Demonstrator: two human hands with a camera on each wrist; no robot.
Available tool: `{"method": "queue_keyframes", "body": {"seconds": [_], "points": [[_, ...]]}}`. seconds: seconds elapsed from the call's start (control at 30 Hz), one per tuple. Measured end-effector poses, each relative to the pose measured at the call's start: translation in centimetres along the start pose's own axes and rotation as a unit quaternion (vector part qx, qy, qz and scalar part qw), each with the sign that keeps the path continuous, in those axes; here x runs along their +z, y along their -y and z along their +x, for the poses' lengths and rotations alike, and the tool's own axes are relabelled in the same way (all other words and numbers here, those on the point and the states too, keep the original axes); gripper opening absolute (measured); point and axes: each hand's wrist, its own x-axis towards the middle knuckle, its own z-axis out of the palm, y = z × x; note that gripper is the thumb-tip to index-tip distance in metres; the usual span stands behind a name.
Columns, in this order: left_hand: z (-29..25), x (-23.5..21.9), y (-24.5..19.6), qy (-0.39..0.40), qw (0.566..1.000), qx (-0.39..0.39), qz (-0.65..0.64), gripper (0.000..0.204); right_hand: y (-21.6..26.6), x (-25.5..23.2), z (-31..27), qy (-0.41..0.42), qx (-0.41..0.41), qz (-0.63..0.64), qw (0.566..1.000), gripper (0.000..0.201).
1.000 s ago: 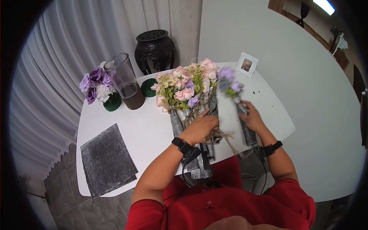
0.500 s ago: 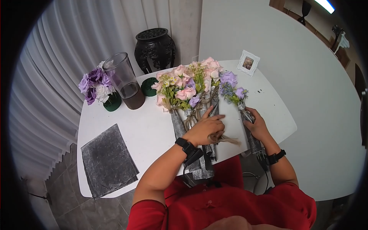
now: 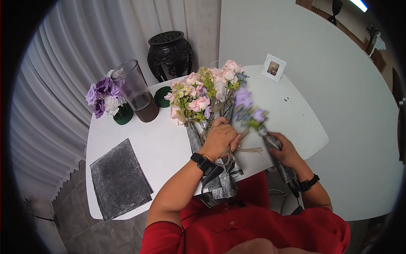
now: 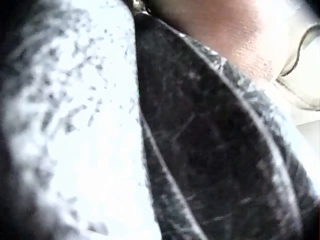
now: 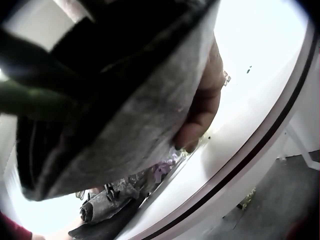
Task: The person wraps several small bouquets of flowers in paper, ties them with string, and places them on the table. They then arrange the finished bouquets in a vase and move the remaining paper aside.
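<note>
Several pink flower bunches (image 3: 198, 103) with stems wrapped in dark grey paper lie side by side on the white table. The left hand (image 3: 220, 137) curls round the wrapped stems near the twine (image 3: 250, 150). In the left wrist view, dark wrapping (image 4: 200, 130) fills much of the picture, with part of the hand above it. The right hand (image 3: 286, 150) grips the wrapped stem of a purple flower bunch (image 3: 249, 108), its blooms blurred and tilted towards the others. In the right wrist view, fingers (image 5: 202, 112) curl round the grey wrapping (image 5: 140, 120).
At the back left stand purple and white flowers (image 3: 103, 95), a tall glass vase (image 3: 146, 108) and a green foam piece (image 3: 163, 97). Dark grey sheets (image 3: 120, 180) lie at the table's left. A white picture frame (image 3: 273, 67) is at the back right, with small dark bits before it.
The right hand's purple bunch has swung leftwards, nearer the pink ones. The left hand, spread over the stems half a second ago, is now curled round them; the wrapped stems have shifted slightly.
</note>
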Motion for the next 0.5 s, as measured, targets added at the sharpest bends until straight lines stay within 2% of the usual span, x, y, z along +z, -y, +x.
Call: {"method": "queue_keyframes", "body": {"seconds": [0.1, 0.17, 0.27, 0.3, 0.33, 0.4, 0.5], "points": [[-0.2, -0.3, 0.1, -0.025, 1.0, 0.013, 0.006, 0.024, 0.7, 0.8, 0.9, 0.025, -0.03, -0.043, 0.998, 0.052], [-0.2, -0.4, 0.2, -0.039, 0.999, 0.027, 0.01, 0.025, 0.7, 0.7, 2.8, 0.012, 0.018, -0.032, 0.999, 0.052], [-0.4, -0.6, 0.3, -0.058, 0.998, 0.037, 0.015, 0.026, -3.2, -0.4, 5.9, -0.089, 0.024, -0.053, 0.994, 0.048], [-0.4, -0.6, 0.4, -0.062, 0.997, 0.033, 0.014, 0.026, -3.2, -1.0, 6.6, -0.123, 0.023, -0.103, 0.987, 0.047], [-0.3, -0.6, 0.4, -0.065, 0.997, 0.033, 0.017, 0.026, -3.2, -1.2, 7.6, -0.122, 0.019, -0.105, 0.987, 0.047], [-0.2, -0.3, 0.3, -0.08, 0.996, 0.036, 0.008, 0.026, -3.0, -1.1, 9.3, -0.176, -0.035, -0.102, 0.978, 0.048], [-0.4, -0.2, 0.6, -0.075, 0.996, 0.038, 0.01, 0.026, -2.1, 0.7, 13.9, -0.183, -0.07, -0.052, 0.979, 0.047]]}}
